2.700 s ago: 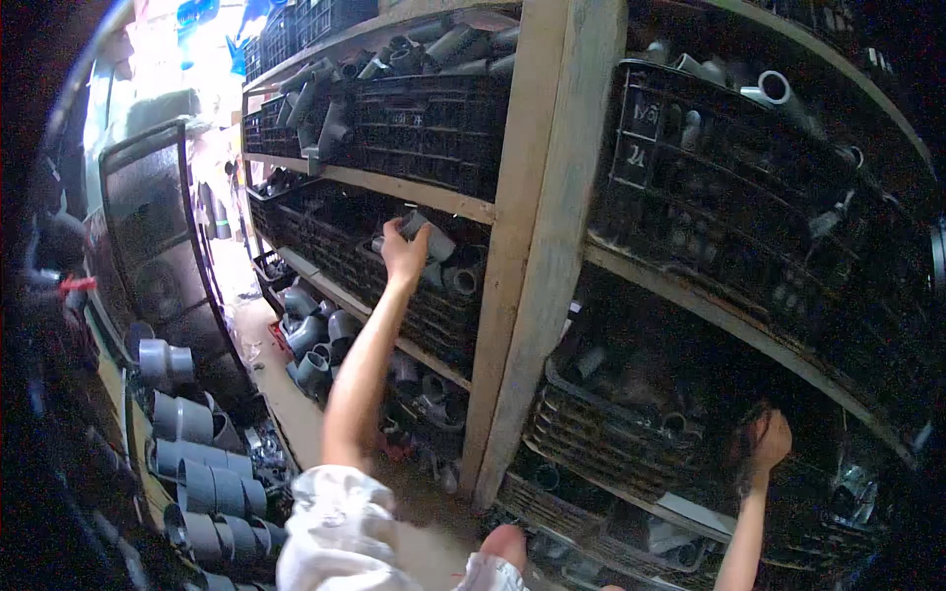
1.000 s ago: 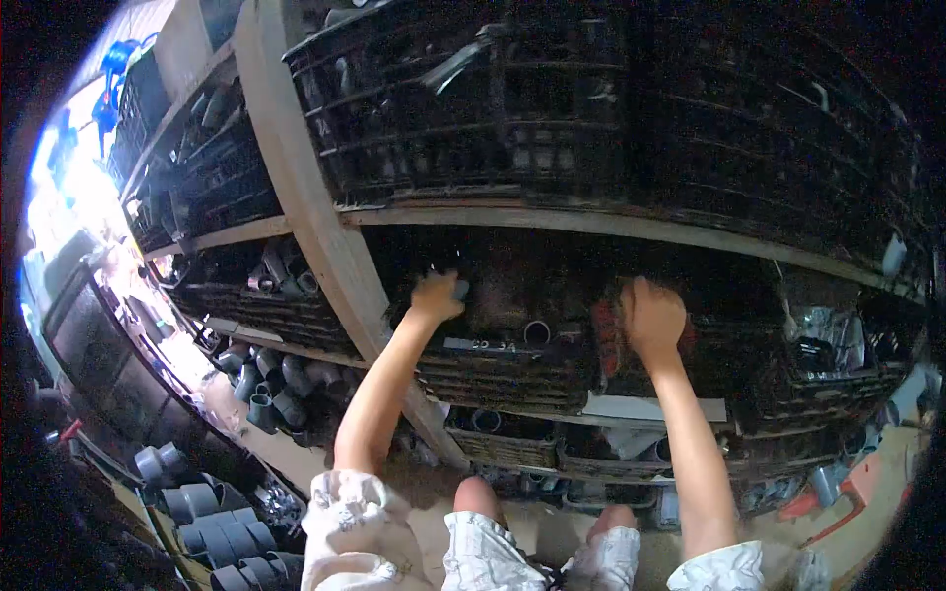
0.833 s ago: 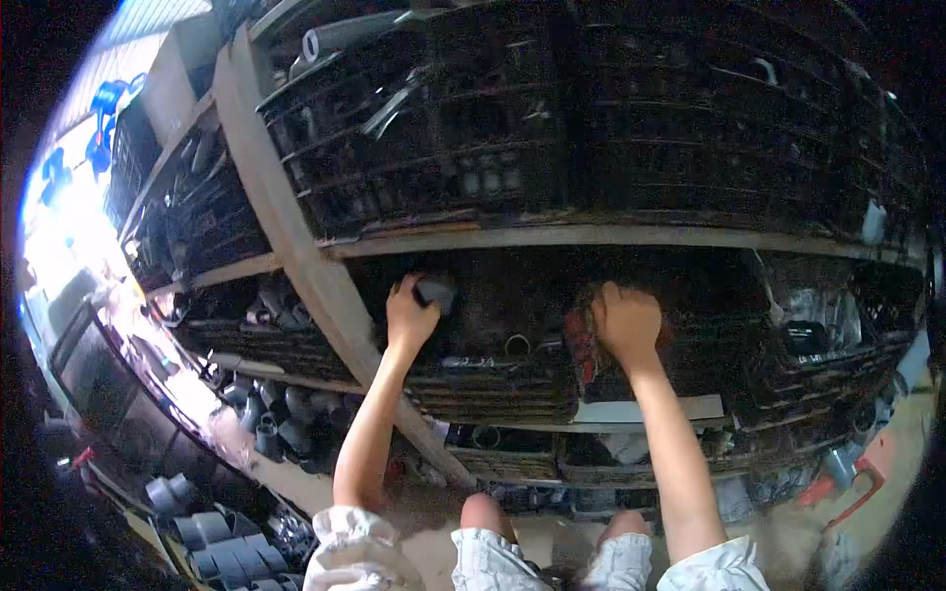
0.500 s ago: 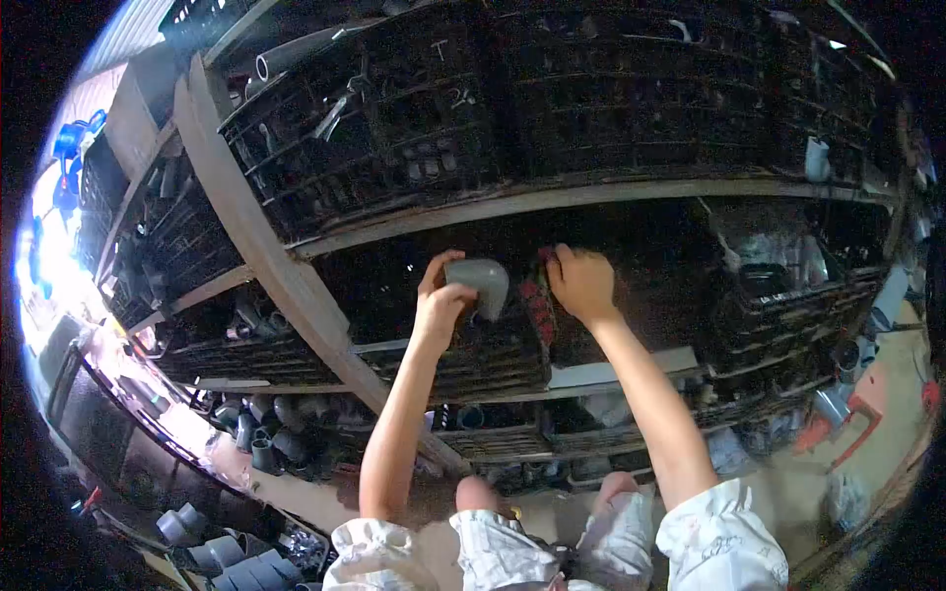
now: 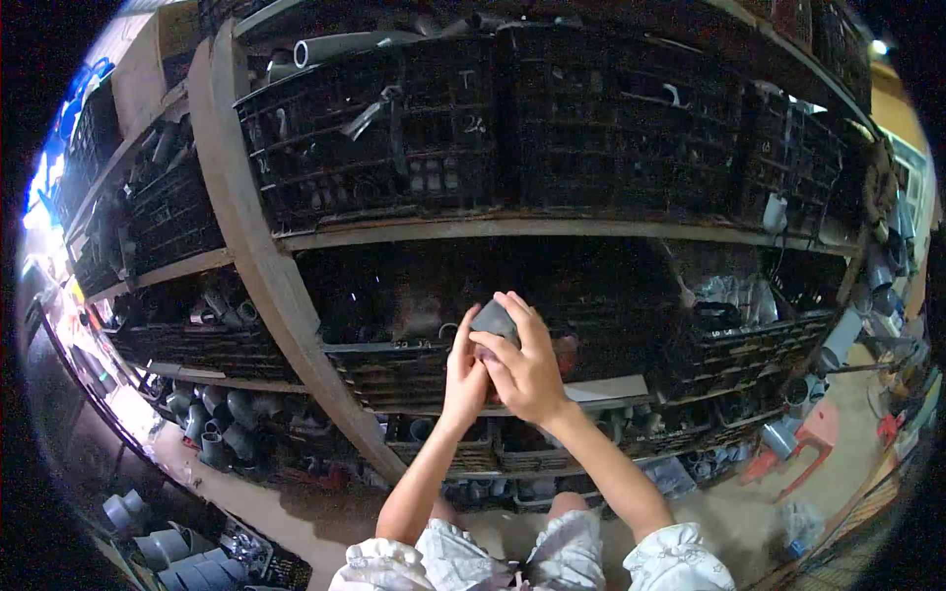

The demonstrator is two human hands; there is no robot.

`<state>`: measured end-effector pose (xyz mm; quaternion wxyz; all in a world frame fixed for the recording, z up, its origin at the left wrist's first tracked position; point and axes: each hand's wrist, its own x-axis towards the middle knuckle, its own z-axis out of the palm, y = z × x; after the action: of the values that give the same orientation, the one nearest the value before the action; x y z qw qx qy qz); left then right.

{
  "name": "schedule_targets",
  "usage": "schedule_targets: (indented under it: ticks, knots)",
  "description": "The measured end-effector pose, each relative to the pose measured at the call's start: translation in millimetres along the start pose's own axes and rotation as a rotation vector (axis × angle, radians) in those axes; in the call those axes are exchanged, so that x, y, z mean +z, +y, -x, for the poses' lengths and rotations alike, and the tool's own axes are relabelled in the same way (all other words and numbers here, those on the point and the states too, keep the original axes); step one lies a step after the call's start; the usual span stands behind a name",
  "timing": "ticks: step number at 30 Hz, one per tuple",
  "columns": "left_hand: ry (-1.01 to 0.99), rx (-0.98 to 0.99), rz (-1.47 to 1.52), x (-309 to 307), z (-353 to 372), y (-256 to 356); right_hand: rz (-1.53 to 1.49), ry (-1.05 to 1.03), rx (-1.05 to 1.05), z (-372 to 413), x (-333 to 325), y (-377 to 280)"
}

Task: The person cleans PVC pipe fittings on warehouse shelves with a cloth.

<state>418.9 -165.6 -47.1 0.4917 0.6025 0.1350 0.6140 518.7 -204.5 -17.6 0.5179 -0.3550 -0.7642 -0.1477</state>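
A grey plastic pipe elbow [image 5: 494,320] is held in front of the shelving, between both of my hands. My left hand [image 5: 467,376] has its fingers closed along the left side of the fitting. From the right, my right hand [image 5: 530,366] wraps its fingers over the fitting, with the two hands touching below it. Much of the elbow's lower part is hidden by my fingers. Behind my hands is a black plastic crate [image 5: 404,369] on the middle shelf, its contents dark.
A wooden post [image 5: 258,276] stands to the left, joined to a wooden shelf beam [image 5: 552,232]. Black crates [image 5: 611,138] fill the upper shelf. Grey fittings [image 5: 212,433] lie low at left. A red plastic stool [image 5: 813,433] is on the floor at right.
My right hand has come away from the dark shelf and moved left onto the elbow. My left hand has lowered slightly with it. The view has shifted.
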Motion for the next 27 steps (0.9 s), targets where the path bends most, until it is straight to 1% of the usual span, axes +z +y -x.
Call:
schedule_targets:
  ticks: [2, 3, 4, 6, 7, 8, 9, 10, 12, 14, 15, 16, 18, 19, 20, 22, 23, 26, 27]
  knots:
    - [0.027, 0.060, -0.188, 5, 18, 3, -0.090, -0.032, 0.022, -7, -10, 7]
    - [0.069, 0.027, -0.212, 10, 25, 3, -0.524, -0.076, 0.276, -9, -14, 2]
    - [0.067, 0.024, -0.135, 14, 28, 8, -0.655, -0.099, 0.267, -9, -14, 12]
    - [0.047, -0.024, -0.087, 16, 33, 14, -0.938, -0.068, 0.462, -9, -18, 18]
    - [0.074, -0.016, -0.076, 17, 33, 14, -0.978, -0.089, 0.504, -4, -18, 22]
    - [0.101, -0.008, -0.065, 19, 32, 15, -1.006, 0.009, 0.556, 2, -14, 20]
    - [0.132, -0.023, 0.019, 21, 28, 18, -1.033, 0.109, 0.607, 11, -7, 15]
    - [0.180, -0.082, 0.219, 19, 24, 8, -1.058, 0.209, 0.656, 20, -1, 8]
    - [0.188, -0.202, 0.216, 18, 24, 6, -0.831, 0.236, 0.582, 33, 3, -1]
    - [0.119, -0.174, 0.130, 21, 33, -1, -0.377, 0.176, 0.440, 20, -19, -10]
    - [0.047, -0.112, 0.050, 27, 38, 7, -0.354, 0.073, 0.383, 12, -34, -7]
    - [0.016, -0.128, 0.060, 29, 44, 10, -0.641, 0.014, 0.451, 7, -41, -1]
    - [0.017, -0.092, 0.093, 31, 46, 10, -1.065, 0.054, 0.726, 2, -44, 3]
    - [0.073, -0.092, 0.137, 35, 44, 20, -0.995, 0.019, 0.646, 9, -40, 6]
    - [0.167, -0.071, 0.172, 38, 40, 22, -1.005, 0.055, 0.638, 26, -22, 15]
    - [0.185, -0.034, 0.165, 37, 37, 29, -1.102, 0.228, 0.827, 29, -16, -14]
    - [0.182, -0.079, 0.091, 35, 38, 30, -1.111, 0.343, 0.758, 35, -14, -21]
    - [0.069, -0.063, 0.051, 35, 49, 16, -1.110, 0.396, 0.590, 22, -31, -28]
    - [0.034, -0.129, 0.095, 37, 57, 17, -0.906, 0.196, 0.525, 17, -46, -25]
